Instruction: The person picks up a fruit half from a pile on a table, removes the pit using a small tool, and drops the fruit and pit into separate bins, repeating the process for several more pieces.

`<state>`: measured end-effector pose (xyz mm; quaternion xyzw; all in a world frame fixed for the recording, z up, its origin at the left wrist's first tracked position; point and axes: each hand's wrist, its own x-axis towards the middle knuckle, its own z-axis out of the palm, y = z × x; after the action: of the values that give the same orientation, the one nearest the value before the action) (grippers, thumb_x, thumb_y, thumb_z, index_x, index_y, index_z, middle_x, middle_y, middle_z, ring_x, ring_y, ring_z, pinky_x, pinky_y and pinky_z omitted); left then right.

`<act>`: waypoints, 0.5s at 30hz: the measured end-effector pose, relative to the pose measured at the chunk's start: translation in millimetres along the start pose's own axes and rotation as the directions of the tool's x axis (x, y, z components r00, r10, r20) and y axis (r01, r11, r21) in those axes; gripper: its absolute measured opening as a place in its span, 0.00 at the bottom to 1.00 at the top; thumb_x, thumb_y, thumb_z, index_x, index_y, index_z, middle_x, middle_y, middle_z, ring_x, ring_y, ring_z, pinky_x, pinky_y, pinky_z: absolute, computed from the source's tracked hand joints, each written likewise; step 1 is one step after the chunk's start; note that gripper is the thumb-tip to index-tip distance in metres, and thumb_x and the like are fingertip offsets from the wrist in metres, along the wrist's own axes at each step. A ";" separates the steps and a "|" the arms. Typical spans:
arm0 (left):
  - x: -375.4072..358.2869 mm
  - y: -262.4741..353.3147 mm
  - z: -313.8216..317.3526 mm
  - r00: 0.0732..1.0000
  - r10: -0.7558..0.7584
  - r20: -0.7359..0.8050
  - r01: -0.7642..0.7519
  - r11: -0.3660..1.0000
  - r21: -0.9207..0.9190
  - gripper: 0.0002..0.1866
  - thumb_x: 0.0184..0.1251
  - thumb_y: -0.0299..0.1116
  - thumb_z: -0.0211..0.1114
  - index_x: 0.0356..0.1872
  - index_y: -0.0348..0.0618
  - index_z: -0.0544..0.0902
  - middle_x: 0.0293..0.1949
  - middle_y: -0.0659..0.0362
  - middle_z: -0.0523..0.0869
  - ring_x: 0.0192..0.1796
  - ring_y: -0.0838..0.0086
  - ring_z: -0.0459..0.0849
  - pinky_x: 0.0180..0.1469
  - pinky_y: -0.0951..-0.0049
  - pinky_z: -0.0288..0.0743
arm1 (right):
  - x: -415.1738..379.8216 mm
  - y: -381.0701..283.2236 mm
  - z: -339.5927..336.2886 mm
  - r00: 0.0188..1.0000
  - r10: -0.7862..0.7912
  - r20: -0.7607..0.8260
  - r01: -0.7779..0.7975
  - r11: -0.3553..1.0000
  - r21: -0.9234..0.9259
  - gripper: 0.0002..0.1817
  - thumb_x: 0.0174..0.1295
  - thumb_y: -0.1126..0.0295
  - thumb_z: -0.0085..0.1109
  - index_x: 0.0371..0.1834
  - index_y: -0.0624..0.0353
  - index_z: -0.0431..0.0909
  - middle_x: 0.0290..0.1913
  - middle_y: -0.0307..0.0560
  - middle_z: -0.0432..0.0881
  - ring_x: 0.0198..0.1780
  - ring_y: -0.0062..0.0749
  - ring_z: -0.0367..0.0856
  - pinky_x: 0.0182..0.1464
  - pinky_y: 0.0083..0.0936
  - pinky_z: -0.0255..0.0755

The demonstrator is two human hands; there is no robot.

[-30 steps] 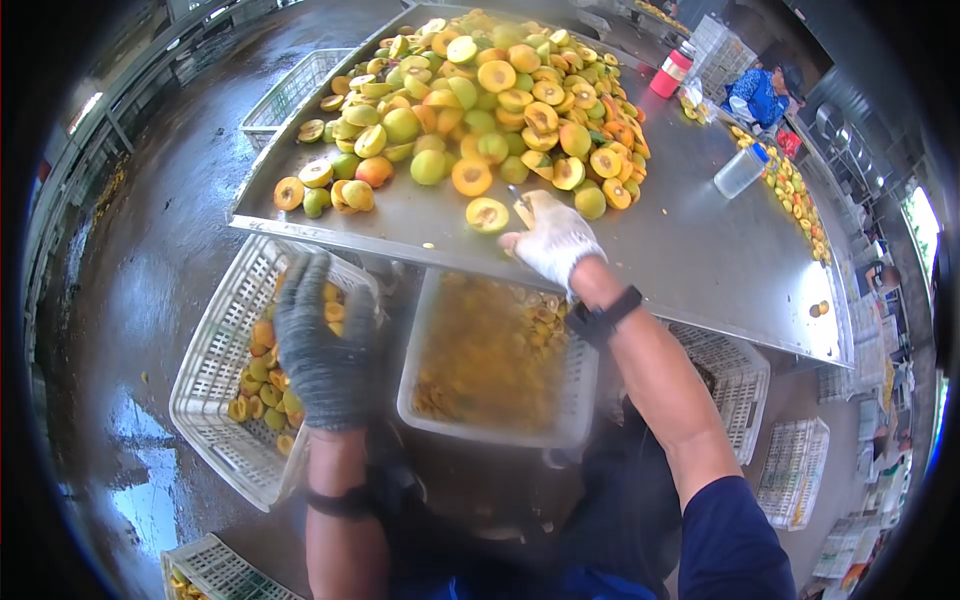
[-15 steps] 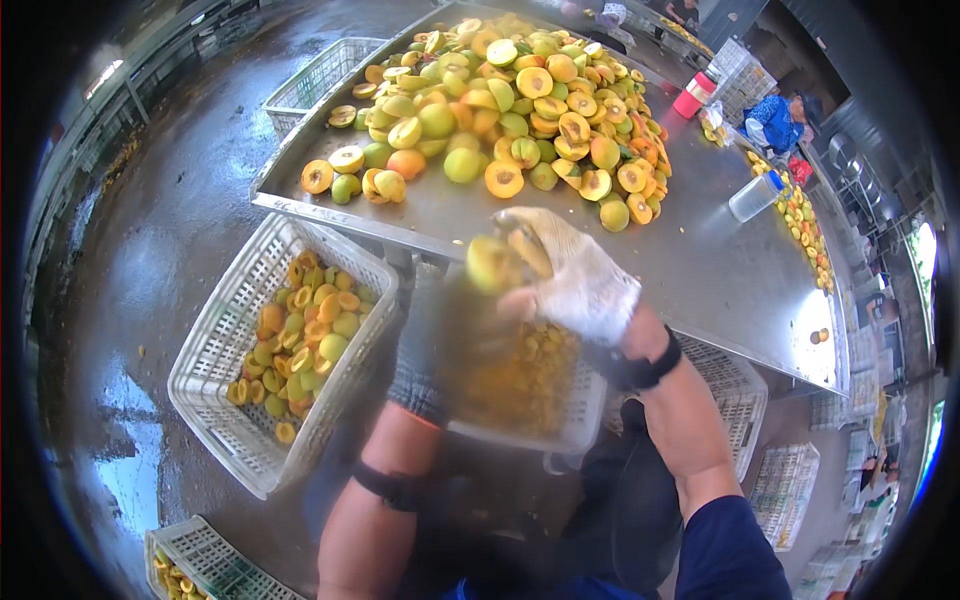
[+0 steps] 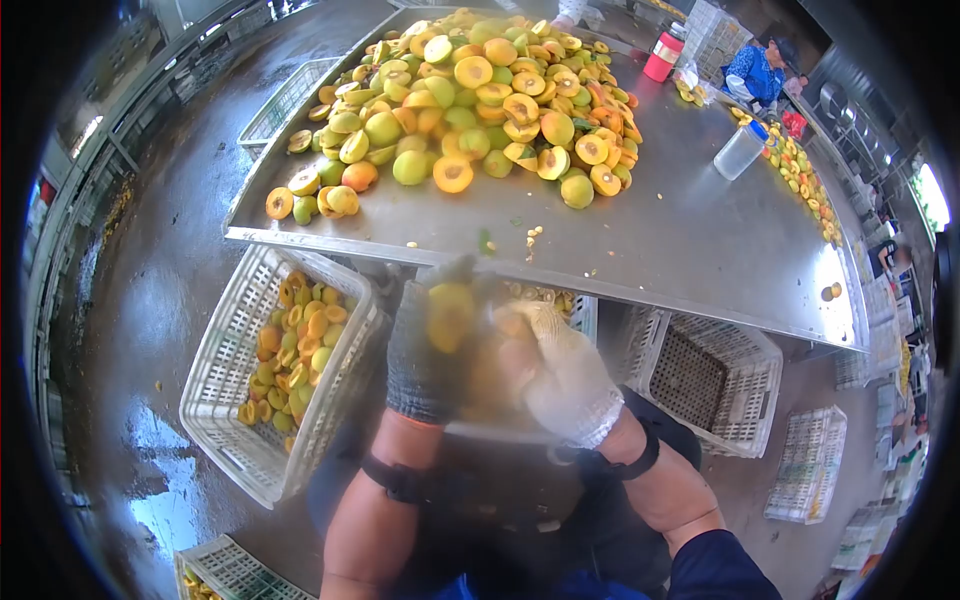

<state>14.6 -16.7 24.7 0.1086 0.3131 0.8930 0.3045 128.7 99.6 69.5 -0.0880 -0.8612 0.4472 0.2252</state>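
The fingers of the left hand, in a dark grey glove, are curling around a yellow-green fruit half, grasping it from the left. The right hand, in a white glove, is closing in just to the right of those fingers; motion blur is smearing it, so whether it is clenching anything cannot be told, though it seems to be pressing against the same fruit.

Half a second ago the white-gloved hand was holding the fruit higher, up at the edge of the steel table, with the left hand blurred below it. Both hands are now sitting lower, under the table edge and over the middle crate, which is mostly hidden behind them. A second ago the left hand was hanging over the left crate and the right was resting on the tabletop.

To the left of the fingers, the left crate is holding cut fruit halves. Beyond the fingertips, on the table, the big fruit pile is lying heaped, with small scraps scattered just ahead of the hands. Right of the right hand, an empty-looking crate is standing under the table. Far beyond, a plastic bottle is standing on the table, and another person in blue is working at the far end.
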 end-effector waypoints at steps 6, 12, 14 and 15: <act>9.5 -36.3 -19.3 0.906 0.398 0.143 -0.352 0.519 0.779 0.26 0.84 0.48 0.50 0.64 0.34 0.77 0.58 0.51 0.84 0.60 0.63 0.84 0.66 0.60 0.77 | -1.8 14.0 -2.9 0.992 -0.126 -0.031 0.114 0.961 -0.251 0.12 0.71 0.64 0.64 0.52 0.57 0.79 0.32 0.55 0.86 0.32 0.56 0.86 0.35 0.46 0.80; 10.9 -43.1 -3.9 0.978 0.196 -0.073 -0.153 0.907 0.393 0.24 0.82 0.48 0.54 0.60 0.36 0.80 0.51 0.52 0.85 0.53 0.66 0.84 0.60 0.64 0.79 | -0.1 8.8 0.9 0.990 -0.137 -0.021 0.115 0.896 -0.429 0.11 0.71 0.58 0.62 0.41 0.53 0.77 0.23 0.50 0.83 0.24 0.50 0.85 0.26 0.44 0.77; 11.1 -45.6 -2.6 0.972 0.228 -0.061 -0.182 0.889 0.421 0.23 0.81 0.48 0.55 0.59 0.37 0.80 0.51 0.52 0.86 0.53 0.66 0.84 0.59 0.64 0.80 | -0.1 5.6 4.2 0.996 -0.091 -0.016 0.074 0.890 -0.450 0.11 0.72 0.58 0.62 0.41 0.54 0.77 0.22 0.50 0.82 0.24 0.50 0.85 0.26 0.44 0.77; 11.4 -45.1 -2.2 0.973 0.217 -0.073 -0.171 0.901 0.399 0.23 0.80 0.48 0.56 0.59 0.37 0.80 0.50 0.52 0.86 0.53 0.66 0.84 0.59 0.63 0.80 | 0.2 3.9 5.4 0.998 -0.069 -0.014 0.055 0.886 -0.460 0.12 0.72 0.58 0.62 0.41 0.54 0.77 0.22 0.50 0.82 0.24 0.50 0.85 0.26 0.44 0.77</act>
<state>26.2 17.1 -5.1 0.1458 0.4892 0.8434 0.1677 125.8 98.0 63.7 -0.1178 -0.9413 0.2224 0.2251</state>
